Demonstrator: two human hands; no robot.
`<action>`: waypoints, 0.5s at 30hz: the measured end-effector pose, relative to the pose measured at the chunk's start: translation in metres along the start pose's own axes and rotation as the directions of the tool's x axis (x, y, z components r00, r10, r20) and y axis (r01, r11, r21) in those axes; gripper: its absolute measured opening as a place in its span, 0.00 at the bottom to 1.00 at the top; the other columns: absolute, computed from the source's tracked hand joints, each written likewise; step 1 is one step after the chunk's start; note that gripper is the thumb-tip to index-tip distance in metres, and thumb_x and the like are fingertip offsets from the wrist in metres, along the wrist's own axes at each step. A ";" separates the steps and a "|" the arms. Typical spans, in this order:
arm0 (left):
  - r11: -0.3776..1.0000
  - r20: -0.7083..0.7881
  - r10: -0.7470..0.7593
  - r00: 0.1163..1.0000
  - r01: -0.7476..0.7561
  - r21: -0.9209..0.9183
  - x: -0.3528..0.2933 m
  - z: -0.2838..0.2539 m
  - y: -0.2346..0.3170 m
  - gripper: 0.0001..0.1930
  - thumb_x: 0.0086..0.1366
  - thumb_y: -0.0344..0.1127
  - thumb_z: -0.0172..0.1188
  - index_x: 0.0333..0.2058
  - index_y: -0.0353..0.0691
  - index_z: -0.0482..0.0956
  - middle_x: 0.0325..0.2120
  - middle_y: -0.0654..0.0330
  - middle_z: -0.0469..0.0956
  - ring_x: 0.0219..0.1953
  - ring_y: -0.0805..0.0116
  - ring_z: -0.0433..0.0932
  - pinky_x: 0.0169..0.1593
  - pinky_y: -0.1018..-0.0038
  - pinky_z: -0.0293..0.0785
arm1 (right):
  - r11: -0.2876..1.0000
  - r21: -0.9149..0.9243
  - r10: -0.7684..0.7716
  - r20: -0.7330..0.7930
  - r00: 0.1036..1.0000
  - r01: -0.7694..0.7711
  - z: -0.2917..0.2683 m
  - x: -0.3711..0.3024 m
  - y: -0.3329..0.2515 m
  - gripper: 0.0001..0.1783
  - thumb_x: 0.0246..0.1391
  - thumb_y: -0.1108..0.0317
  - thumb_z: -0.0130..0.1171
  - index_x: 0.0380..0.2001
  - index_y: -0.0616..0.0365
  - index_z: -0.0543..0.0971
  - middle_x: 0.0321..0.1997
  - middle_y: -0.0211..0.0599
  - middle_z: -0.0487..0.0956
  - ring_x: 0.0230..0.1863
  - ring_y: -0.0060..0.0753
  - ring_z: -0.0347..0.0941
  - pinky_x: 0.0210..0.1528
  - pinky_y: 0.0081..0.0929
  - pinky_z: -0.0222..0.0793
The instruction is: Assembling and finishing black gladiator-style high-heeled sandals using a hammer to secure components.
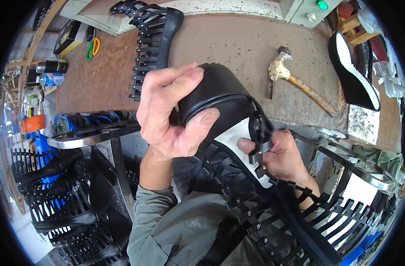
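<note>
A black strappy gladiator boot (222,91) with a thick sole is held up in front of my body. My left hand (165,115) is wrapped round its chunky end, with the thumb on the near side and the fingers over the far side. My right hand (284,157) grips it lower down, the thumb on the white insole (235,135) beside a dark strap. The right fingers are partly hidden behind the boot. Its studded, ladder-like shaft (295,221) hangs across my lap toward the lower right.
On the brown workbench (224,40) lie another strappy boot (156,42), a hammer (300,82), and scissors (94,48) with green and orange handles. A black wedge sole (353,73) rests at the right. More black boots (74,208) hang at the left beside a metal rail (91,139).
</note>
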State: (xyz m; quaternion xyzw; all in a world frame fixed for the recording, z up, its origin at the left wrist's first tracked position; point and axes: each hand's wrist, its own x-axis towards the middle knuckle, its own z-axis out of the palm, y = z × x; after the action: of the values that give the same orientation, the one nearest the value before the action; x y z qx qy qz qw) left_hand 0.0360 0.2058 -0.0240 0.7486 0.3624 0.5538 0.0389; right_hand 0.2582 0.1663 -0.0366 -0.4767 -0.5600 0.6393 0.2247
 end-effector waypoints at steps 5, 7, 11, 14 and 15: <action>0.993 0.012 -0.111 0.994 0.110 0.045 0.008 0.009 0.025 0.25 0.46 0.37 0.73 0.38 0.27 0.74 0.35 0.43 0.76 0.35 0.55 0.77 0.37 0.69 0.76 | 0.987 -0.133 -0.092 -0.003 0.996 0.091 0.003 -0.003 0.005 0.10 0.45 0.69 0.61 0.32 0.62 0.76 0.19 0.37 0.75 0.21 0.23 0.73 0.24 0.24 0.66; 0.992 0.030 -0.087 0.996 0.083 0.098 0.007 0.009 0.030 0.25 0.45 0.36 0.74 0.38 0.28 0.73 0.35 0.43 0.76 0.35 0.54 0.77 0.38 0.69 0.76 | 0.972 -0.158 -0.178 -0.026 0.984 0.172 0.002 -0.003 0.008 0.10 0.39 0.77 0.56 0.30 0.61 0.74 0.16 0.41 0.71 0.16 0.28 0.71 0.21 0.26 0.64; 0.976 0.066 0.062 0.996 -0.075 0.203 0.005 0.004 0.027 0.26 0.46 0.36 0.73 0.41 0.31 0.73 0.36 0.47 0.77 0.36 0.52 0.77 0.38 0.68 0.76 | 0.991 0.086 0.089 0.161 0.983 -0.104 -0.007 -0.004 0.007 0.10 0.43 0.79 0.54 0.32 0.61 0.75 0.20 0.28 0.76 0.19 0.18 0.68 0.22 0.21 0.63; 0.955 0.108 -0.270 0.957 0.253 0.153 0.018 0.009 0.034 0.24 0.53 0.40 0.68 0.44 0.33 0.73 0.33 0.47 0.76 0.34 0.53 0.78 0.37 0.69 0.75 | 0.936 0.245 0.236 0.097 0.967 -0.253 -0.022 -0.015 0.021 0.14 0.51 0.70 0.54 0.43 0.58 0.79 0.35 0.33 0.80 0.33 0.17 0.73 0.33 0.13 0.66; 0.941 0.086 -0.285 0.955 0.261 0.216 0.018 0.011 0.035 0.22 0.57 0.41 0.64 0.45 0.34 0.73 0.32 0.45 0.76 0.33 0.50 0.78 0.36 0.67 0.75 | 0.941 0.235 0.230 0.086 0.969 -0.244 -0.013 -0.025 0.034 0.14 0.51 0.70 0.54 0.43 0.58 0.79 0.35 0.33 0.80 0.33 0.17 0.73 0.33 0.13 0.66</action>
State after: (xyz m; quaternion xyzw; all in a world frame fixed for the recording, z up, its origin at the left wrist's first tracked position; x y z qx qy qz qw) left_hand 0.0652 0.1943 0.0020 0.7219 0.5143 0.4590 0.0600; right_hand 0.2889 0.1433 -0.0580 -0.4907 -0.4220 0.7391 0.1869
